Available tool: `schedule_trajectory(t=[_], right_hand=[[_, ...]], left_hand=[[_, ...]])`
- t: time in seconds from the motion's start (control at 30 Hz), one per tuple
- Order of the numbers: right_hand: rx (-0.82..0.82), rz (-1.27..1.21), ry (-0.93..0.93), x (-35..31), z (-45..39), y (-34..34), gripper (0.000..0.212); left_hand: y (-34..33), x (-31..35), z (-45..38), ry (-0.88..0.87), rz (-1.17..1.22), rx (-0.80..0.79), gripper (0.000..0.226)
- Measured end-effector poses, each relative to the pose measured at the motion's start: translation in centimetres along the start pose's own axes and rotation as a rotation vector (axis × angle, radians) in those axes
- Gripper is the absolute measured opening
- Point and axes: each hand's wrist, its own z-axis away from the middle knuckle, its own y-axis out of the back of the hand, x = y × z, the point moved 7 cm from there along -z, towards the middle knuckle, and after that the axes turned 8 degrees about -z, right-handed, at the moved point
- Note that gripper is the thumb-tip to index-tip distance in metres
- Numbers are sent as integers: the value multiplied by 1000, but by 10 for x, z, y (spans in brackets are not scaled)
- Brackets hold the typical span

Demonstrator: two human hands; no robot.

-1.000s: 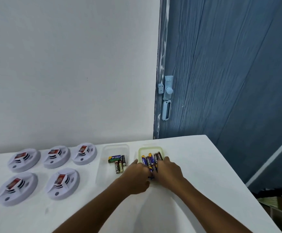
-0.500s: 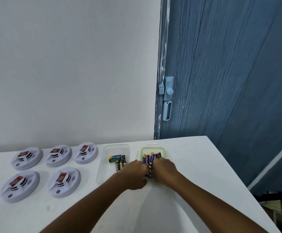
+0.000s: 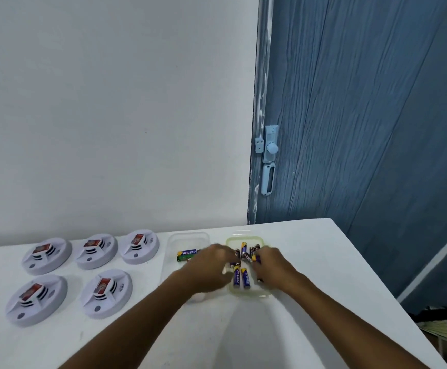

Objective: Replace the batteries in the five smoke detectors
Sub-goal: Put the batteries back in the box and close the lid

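Seen from the head camera, both hands reach into a green tray (image 3: 246, 295) of batteries (image 3: 241, 276) on a white table (image 3: 323, 262). The left hand (image 3: 211, 270) is blurred, so its grip cannot be told; the right hand (image 3: 273, 265) seems to pinch a battery. Hasty sorting could mix these with the cells in the clear tray (image 3: 187, 237) beside it. Five detectors (image 3: 106, 292) sit well apart at left, unobstructed.

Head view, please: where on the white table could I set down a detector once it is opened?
Bare tabletop lies right of the green tray, out to the table's edge, and in front between the forearms. The left is crowded with five smoke detectors; both hands fill the trays.
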Motion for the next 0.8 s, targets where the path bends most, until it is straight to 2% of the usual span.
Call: schedule_trajectory(t=[0.07,0.13,0.2,0.27,0.33,0.47,0.53,0.67,0.73,0.8], right_hand=[[-3,-309,-27,-5,-1,9,33],[-65,-604,-3,-29,0,8,32],[-137,-669,30,-60,1,-1,30],[-211,-545,63,-93,-1,-19,26],[-270,-321,95,-121,0,-40,21],[-259,105,197,-150,3,-71,23],[-232,219,231,-153,1,-82,27],[-273,218,254,-151,3,-92,9],[-267,91,254,-147,4,-79,17],[-185,-80,243,-136,4,-53,10]], left_hand=[[23,-22,9,68,-3,157,36],[40,-55,26,184,9,291,35],[45,-88,43,333,-11,308,35],[41,-111,58,421,6,255,36],[35,-122,69,452,81,197,36],[23,-126,82,478,171,138,29],[21,-129,84,489,192,147,27],[21,-132,80,483,151,134,29],[26,-127,73,461,103,163,31],[30,-117,62,419,74,202,31]])
